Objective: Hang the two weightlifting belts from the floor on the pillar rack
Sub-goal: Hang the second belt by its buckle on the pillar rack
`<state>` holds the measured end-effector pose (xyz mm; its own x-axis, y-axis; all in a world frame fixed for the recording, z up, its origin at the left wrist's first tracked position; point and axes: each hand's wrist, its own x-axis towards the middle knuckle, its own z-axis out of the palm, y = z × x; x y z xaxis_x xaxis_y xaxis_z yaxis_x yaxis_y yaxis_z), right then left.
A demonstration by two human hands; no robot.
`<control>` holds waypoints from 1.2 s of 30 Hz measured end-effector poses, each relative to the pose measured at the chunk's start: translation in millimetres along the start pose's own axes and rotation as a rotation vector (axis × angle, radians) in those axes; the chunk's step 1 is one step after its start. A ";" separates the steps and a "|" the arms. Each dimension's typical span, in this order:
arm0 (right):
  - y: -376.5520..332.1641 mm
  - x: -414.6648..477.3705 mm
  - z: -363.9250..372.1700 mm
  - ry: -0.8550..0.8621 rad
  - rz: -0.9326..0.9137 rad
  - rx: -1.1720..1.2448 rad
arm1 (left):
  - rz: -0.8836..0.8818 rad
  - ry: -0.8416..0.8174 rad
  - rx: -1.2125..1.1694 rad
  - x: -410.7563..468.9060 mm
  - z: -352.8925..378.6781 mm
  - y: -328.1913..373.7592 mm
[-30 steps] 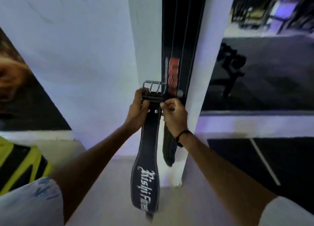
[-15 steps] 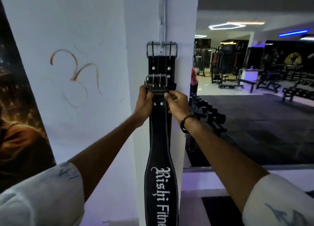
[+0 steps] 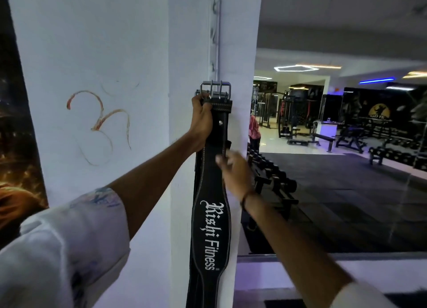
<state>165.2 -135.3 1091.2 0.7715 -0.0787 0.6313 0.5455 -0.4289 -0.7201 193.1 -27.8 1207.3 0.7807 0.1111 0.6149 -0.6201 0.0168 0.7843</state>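
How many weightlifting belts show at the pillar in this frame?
2. The front belt, lettered Rishi Fitness, hangs against the pillar with the left hand gripping it below the buckle. The second belt lies mostly hidden behind it, showing only edges.

The left hand (image 3: pixel 201 120) grips the front belt (image 3: pixel 211 215) just below its buckle (image 3: pixel 215 90), against the pillar rack (image 3: pixel 217 37). The right hand (image 3: pixel 233 171) hovers open, blurred, beside the strap.
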 end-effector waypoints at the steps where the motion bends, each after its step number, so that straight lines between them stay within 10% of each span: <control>1: 20.2 -27.0 4.4 -0.075 0.042 -0.021 | -0.013 0.005 -0.010 3.7 -1.1 1.5; 6: 43.8 -40.3 -6.9 -0.253 0.061 -0.079 | -0.062 -0.032 0.007 1.2 -7.5 -6.6; 13: -60.5 71.5 -50.4 -0.086 0.046 0.127 | -0.019 -0.097 -0.001 -5.4 2.9 -0.9; 24: 58.2 -80.0 -2.1 -0.474 0.218 -0.031 | -0.065 -0.046 -0.001 -1.1 -15.0 12.4; 36: -73.8 66.5 -36.0 -0.066 0.160 0.299 | 0.131 -0.150 0.108 -24.5 -28.9 2.9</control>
<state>164.5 -141.3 1196.6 0.8694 -0.0613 0.4902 0.4798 -0.1323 -0.8674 170.0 -1.8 1192.2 0.7014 -0.0440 0.7114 -0.7118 -0.0952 0.6959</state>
